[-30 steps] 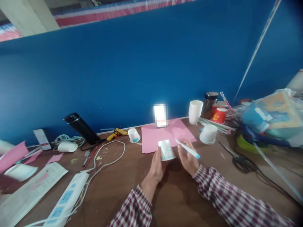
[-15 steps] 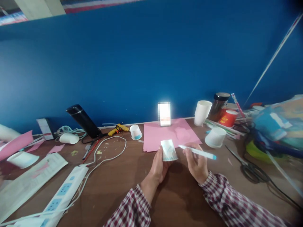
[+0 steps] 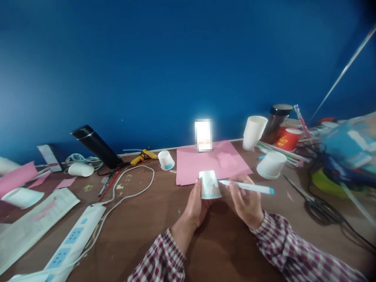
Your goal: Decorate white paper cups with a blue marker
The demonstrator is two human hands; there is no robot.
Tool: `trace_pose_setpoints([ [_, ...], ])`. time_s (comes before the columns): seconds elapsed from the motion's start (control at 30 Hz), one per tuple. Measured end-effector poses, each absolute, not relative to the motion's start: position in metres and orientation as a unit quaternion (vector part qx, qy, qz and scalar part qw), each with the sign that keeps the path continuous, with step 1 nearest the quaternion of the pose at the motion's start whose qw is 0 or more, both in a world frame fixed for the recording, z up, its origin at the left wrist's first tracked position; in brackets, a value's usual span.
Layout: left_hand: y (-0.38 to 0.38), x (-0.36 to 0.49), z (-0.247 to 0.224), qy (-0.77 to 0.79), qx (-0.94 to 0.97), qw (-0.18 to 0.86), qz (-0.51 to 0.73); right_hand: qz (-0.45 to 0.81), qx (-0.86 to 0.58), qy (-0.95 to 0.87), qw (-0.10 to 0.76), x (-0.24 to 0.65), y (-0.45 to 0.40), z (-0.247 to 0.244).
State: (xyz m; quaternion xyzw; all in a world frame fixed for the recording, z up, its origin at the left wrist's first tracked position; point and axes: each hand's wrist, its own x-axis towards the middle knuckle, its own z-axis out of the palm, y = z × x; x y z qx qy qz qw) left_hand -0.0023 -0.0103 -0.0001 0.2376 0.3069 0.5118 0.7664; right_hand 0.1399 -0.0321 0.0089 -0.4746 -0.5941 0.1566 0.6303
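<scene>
A small white paper cup (image 3: 209, 183), turned upside down, is held by my left hand (image 3: 195, 205) with the thumb along its side. Light-blue lines mark the cup's side, and a blue zigzag runs along its lower rim. My right hand (image 3: 246, 201) grips a white marker (image 3: 249, 187) with a light-blue end. The marker's tip points left, close to the cup's right side; whether it touches, I cannot tell. Behind the cup lie pink paper sheets (image 3: 194, 164).
Scissors (image 3: 319, 207), a white cup (image 3: 272, 164) and a red cup (image 3: 289, 140) stand or lie at the right. Leftward are a power strip (image 3: 73, 239), a loose white cord, a yellow glue gun (image 3: 143, 156) and a leaning black flask (image 3: 95, 145). A blue partition (image 3: 176, 70) rises behind.
The marker's tip has come nearer the cup's right side. My left hand still holds the cup, which looks slightly more upright. The camera view has shifted a little.
</scene>
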Motion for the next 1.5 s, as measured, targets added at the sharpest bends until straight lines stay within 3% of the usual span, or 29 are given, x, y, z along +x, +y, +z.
trace_pose_setpoints([
  [1.5,-0.012,0.001,-0.003,0.311,0.26,0.751,0.521,0.157,-0.457,-0.649,0.588,0.141,-0.035,0.005],
])
